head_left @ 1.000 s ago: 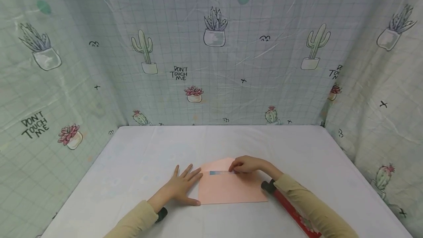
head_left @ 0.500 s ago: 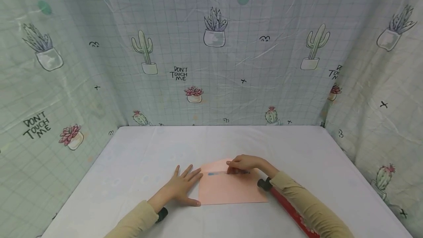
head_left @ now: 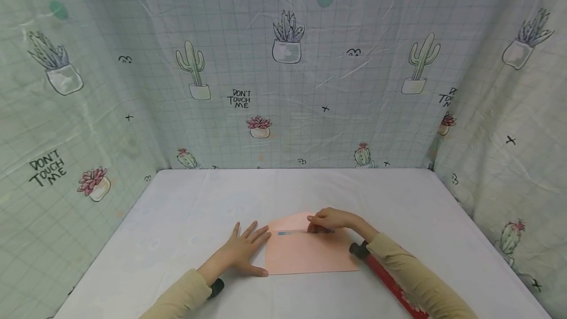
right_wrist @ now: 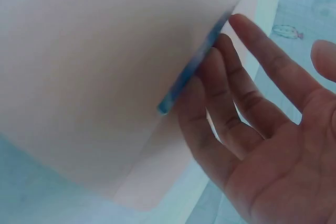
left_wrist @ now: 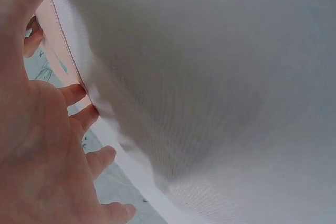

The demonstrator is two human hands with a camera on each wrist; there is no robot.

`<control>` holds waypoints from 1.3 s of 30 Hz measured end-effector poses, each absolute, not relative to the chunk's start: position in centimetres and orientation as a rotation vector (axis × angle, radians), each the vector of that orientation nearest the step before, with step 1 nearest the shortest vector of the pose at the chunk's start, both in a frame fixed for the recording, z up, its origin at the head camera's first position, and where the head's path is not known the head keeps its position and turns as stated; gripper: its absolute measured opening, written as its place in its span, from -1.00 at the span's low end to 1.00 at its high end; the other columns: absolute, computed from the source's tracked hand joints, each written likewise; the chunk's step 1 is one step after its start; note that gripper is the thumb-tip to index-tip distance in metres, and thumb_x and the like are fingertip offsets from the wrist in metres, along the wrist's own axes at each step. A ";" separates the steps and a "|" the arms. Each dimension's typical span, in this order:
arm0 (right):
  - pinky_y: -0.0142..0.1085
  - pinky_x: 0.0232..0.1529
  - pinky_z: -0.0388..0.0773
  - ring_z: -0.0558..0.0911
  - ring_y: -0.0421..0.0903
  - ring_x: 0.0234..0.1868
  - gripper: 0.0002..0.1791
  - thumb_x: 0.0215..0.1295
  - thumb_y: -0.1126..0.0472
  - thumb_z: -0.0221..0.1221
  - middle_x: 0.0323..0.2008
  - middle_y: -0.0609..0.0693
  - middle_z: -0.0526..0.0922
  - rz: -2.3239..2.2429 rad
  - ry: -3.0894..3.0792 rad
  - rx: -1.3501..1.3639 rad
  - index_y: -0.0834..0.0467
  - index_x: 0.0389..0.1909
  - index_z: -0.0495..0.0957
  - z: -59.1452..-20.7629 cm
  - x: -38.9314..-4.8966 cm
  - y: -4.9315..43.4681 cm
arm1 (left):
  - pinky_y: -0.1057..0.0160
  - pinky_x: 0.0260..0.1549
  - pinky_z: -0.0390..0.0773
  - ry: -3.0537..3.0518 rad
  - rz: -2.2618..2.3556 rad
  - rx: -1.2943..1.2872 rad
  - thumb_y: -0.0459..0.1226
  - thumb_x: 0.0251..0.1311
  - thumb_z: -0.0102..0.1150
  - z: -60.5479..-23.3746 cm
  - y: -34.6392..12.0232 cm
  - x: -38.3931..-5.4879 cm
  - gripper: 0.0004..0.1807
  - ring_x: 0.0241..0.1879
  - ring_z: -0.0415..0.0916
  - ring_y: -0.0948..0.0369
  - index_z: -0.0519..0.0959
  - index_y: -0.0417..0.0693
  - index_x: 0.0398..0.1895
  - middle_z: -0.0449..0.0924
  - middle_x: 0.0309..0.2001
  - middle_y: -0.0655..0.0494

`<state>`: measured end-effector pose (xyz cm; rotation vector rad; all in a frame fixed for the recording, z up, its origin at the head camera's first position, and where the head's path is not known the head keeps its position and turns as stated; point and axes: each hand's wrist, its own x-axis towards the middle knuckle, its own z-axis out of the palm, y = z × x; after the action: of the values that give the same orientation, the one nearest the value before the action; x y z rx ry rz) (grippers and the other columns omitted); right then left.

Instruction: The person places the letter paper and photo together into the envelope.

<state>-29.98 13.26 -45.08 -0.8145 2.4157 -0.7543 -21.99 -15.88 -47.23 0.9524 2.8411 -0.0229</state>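
Observation:
A pink envelope (head_left: 305, 257) lies on the white table, its pointed flap towards the far side. Along the flap line runs a narrow strip of blue tape (head_left: 287, 233), partly covered by my right hand (head_left: 329, 219). In the right wrist view, fingertips of the right hand (right_wrist: 273, 145) rest along the blue tape (right_wrist: 189, 72), with the thumb held apart. My left hand (head_left: 243, 251) lies spread at the envelope's left edge. The left wrist view shows the fingertips of the left hand (left_wrist: 47, 135) at the pink edge, thumb near one corner.
A red patterned piece (head_left: 390, 282) with a black end runs beside the right forearm. Another black piece (head_left: 216, 288) shows under the left wrist. Cactus-print cloth (head_left: 288, 87) hangs around the table (head_left: 199, 196) at the back and sides.
My right hand has slid slightly left along the tape, then a little back right; its knuckles are raised and more tape shows to its right. The left hand stays put.

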 end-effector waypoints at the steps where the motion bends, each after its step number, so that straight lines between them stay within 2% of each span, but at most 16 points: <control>1: -0.40 -0.32 0.44 0.52 -0.21 -0.35 -0.50 0.38 -0.06 -0.24 -0.32 -0.04 0.63 -0.762 2.424 -0.804 0.12 -0.26 0.63 -45.2 -29.9 13.4 | -0.39 0.15 -0.12 2.841 -0.025 0.951 0.36 -0.17 0.03 -47.3 -15.9 -22.0 0.05 0.37 -0.13 -0.11 0.07 -0.06 0.33 -0.02 0.39 0.04; 7: -0.36 -0.30 0.48 0.56 -0.19 -0.32 -0.52 0.37 -0.07 -0.21 -0.32 -0.04 0.64 -0.811 2.435 -0.762 0.10 -0.28 0.63 -45.5 -29.9 13.9 | -0.38 0.15 -0.11 2.842 -0.028 0.950 0.36 -0.16 0.02 -47.3 -15.8 -21.9 0.04 0.37 -0.12 -0.11 0.07 -0.05 0.33 -0.03 0.39 0.05; 14: -0.26 -0.15 0.55 0.61 -0.09 -0.13 -0.56 0.41 0.02 -0.25 -0.14 0.06 0.64 -0.903 2.385 -0.824 0.16 -0.05 0.53 -46.0 -29.9 14.8 | -0.38 0.16 -0.13 2.831 0.015 0.939 0.34 -0.13 0.03 -46.9 -15.8 -21.7 0.02 0.37 -0.12 -0.10 0.07 -0.06 0.33 -0.02 0.39 0.05; 22: -0.19 -0.01 0.49 0.57 -0.04 -0.04 -0.57 0.40 0.05 -0.23 -0.10 0.06 0.62 -0.890 2.383 -0.877 0.17 0.00 0.50 -45.7 -28.7 15.7 | -0.38 0.16 -0.14 2.824 0.026 0.940 0.33 -0.12 0.02 -46.9 -15.8 -21.7 0.02 0.37 -0.12 -0.10 0.06 -0.06 0.33 -0.03 0.39 0.04; 27: -0.18 -0.03 0.51 0.56 0.03 0.01 -0.58 0.41 0.08 -0.24 -0.07 0.12 0.60 -0.944 2.363 -0.861 0.22 0.01 0.48 -46.0 -28.6 16.6 | -0.38 0.16 -0.14 2.817 0.028 0.931 0.33 -0.13 0.03 -47.0 -15.7 -21.7 0.03 0.37 -0.13 -0.10 0.05 -0.06 0.33 -0.03 0.39 0.04; 33: -0.28 -0.13 0.55 0.58 -0.02 -0.05 -0.57 0.40 0.03 -0.21 -0.06 0.09 0.60 -0.931 2.428 -0.850 0.18 0.00 0.49 -46.0 -28.2 17.9 | -0.37 0.16 -0.12 2.825 0.010 0.920 0.35 -0.14 0.03 -47.0 -15.8 -21.6 0.03 0.37 -0.12 -0.09 0.06 -0.05 0.33 -0.03 0.39 0.05; 39: -0.21 -0.12 0.56 0.57 0.04 -0.06 -0.60 0.38 0.06 -0.17 -0.03 0.13 0.57 -0.951 2.476 -0.872 0.19 0.02 0.48 -45.5 -27.8 19.4 | -0.38 0.15 -0.12 2.830 0.003 0.920 0.36 -0.14 0.01 -47.2 -15.9 -21.7 0.03 0.37 -0.12 -0.09 0.06 -0.05 0.33 -0.03 0.39 0.06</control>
<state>-27.78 19.37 -45.53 -0.8719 2.4759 -0.9515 -21.71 -15.86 -47.18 0.9197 2.8298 0.0034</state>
